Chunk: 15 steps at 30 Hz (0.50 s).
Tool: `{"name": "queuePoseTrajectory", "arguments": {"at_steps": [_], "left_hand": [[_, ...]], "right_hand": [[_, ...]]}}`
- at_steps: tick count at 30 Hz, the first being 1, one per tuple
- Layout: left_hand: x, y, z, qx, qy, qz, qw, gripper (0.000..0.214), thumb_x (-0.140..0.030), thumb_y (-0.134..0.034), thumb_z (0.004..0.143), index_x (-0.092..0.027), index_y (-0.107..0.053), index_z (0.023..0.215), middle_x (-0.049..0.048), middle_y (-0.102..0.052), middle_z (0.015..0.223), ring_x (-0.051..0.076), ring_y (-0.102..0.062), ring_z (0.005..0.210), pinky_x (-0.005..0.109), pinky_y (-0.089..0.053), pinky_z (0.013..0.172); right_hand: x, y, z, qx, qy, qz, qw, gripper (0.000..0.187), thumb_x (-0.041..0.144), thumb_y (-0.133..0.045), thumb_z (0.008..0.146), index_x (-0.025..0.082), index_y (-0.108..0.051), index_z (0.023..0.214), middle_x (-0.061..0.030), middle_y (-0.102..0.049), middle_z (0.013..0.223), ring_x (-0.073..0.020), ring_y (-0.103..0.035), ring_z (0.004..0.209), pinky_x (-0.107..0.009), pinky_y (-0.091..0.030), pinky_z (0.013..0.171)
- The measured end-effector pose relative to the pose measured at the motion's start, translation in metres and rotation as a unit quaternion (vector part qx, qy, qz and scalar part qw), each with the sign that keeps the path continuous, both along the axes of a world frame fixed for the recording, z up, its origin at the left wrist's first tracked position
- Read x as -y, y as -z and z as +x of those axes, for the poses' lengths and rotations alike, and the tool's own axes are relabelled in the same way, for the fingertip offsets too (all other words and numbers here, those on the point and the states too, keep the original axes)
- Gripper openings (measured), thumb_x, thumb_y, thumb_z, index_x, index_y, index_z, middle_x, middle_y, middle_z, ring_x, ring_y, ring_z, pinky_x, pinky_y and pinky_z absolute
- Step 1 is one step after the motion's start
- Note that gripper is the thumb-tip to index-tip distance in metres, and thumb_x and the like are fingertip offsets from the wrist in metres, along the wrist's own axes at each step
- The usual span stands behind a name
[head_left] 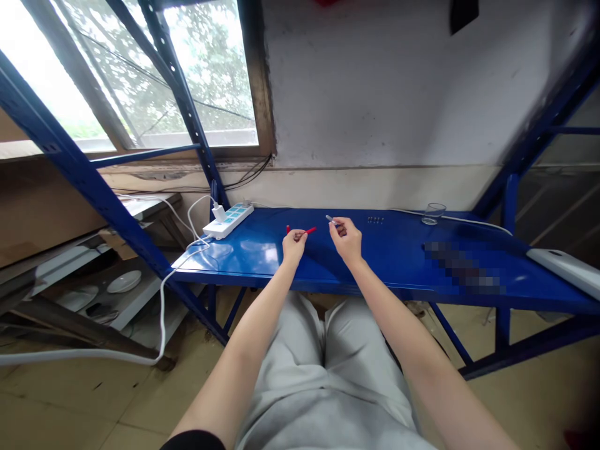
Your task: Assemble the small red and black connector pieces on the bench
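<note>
- The power strip (pixel 229 220) at the left end of the blue table (pixel 262 250) has pale-blue socket panels; any print on it is too small for me to read.
- A dark object (pixel 462 265) on the right of the table is pixelated, so I cannot tell what it is or what it bears.
- My left hand (pixel 294 245) is above the table's front part, thumb and fingers clamped on a slim red stick (pixel 311 230); more red shows on the other side of the fingers, and I cannot tell whether it is the same piece.
- My right hand (pixel 347 240) is just beside it, fingertips together on a small grey piece (pixel 329 219) that points up and left.
- Beyond the right hand, I see tiny objects (pixel 375 220) set out in short rows.
- A white plug (pixel 219 213) sits in the strip, and a white cable (pixel 162 306) hangs past the table's left end.
- A white case (pixel 565 269) lies at the right end.
- A clear glass (pixel 434 214) stands upright near the back edge; I cannot make out any contents.
- White dishes (pixel 124 281) rest on a low shelf (pixel 135 306) at left.
</note>
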State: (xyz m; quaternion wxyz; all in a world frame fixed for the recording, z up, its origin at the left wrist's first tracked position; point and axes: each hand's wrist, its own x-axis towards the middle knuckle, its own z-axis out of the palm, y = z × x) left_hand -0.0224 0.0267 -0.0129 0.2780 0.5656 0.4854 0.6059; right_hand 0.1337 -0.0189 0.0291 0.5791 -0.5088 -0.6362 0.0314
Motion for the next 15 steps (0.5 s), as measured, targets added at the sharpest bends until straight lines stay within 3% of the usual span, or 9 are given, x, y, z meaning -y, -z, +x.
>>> {"name": "queuePoseTrajectory", "arguments": {"at_steps": [5,11,15], "left_hand": [[0.001,0.003,0.002,0.006,0.022,0.014,1.000,0.015,-0.025,-0.060,0.074,-0.015,-0.064,0.083,0.0050,-0.065,0.078,0.012,-0.060,0.069,0.025,-0.048,0.070],[0.000,0.004,0.001,0.016,0.016,0.016,1.000,0.013,-0.022,-0.059,0.073,-0.014,-0.063,0.083,0.0046,-0.064,0.076,0.012,-0.060,0.069,0.025,-0.048,0.069],[0.001,0.004,0.000,0.019,0.022,0.017,0.999,0.012,-0.022,-0.059,0.073,-0.014,-0.063,0.082,0.0047,-0.065,0.077,0.012,-0.059,0.069,0.025,-0.048,0.070]], "right_hand": [[-0.001,0.020,-0.006,-0.016,-0.045,-0.024,0.999,0.032,0.044,-0.046,0.083,0.019,-0.058,0.097,-0.0055,-0.065,0.088,-0.0136,-0.059,0.067,-0.026,-0.048,0.063],[0.001,0.025,-0.004,-0.034,-0.092,-0.055,0.994,0.036,0.048,-0.046,0.082,0.018,-0.059,0.097,-0.0072,-0.066,0.089,-0.0142,-0.059,0.065,-0.027,-0.049,0.064],[0.000,0.026,-0.003,-0.052,-0.078,-0.061,0.994,0.040,0.050,-0.043,0.083,0.019,-0.058,0.102,-0.0072,-0.065,0.089,-0.0134,-0.058,0.062,-0.027,-0.049,0.063]]}}
